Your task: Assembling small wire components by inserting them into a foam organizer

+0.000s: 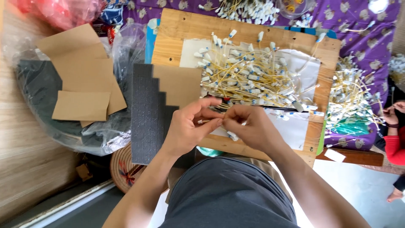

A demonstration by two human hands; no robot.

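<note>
Left hand: above the near edge of the board, fingers curled, thumb and forefinger pinched on the white end of a thin cable that runs across to the other hand.

Right hand: just beside the left, fingertips meeting it, closed on the same cable; a white plug hangs below its palm.

Board: pale wood, lying on a purple patterned cloth. A white sheet covers its middle.

Cable pile: yellow wires with white plugs, tangled, on the sheet, just beyond both hands.

Second pile: same kind, right of the board, on the cloth.

Third pile: at the far edge, beyond the board.

Foam pads: dark grey, stacked stepwise, left of the board, partly over its corner; a brown card lies on them.

Card sheets: brown, several, on a clear plastic bag holding dark material, far left.

Another person's hand with a red sleeve: at the right edge, by the second pile.
</note>
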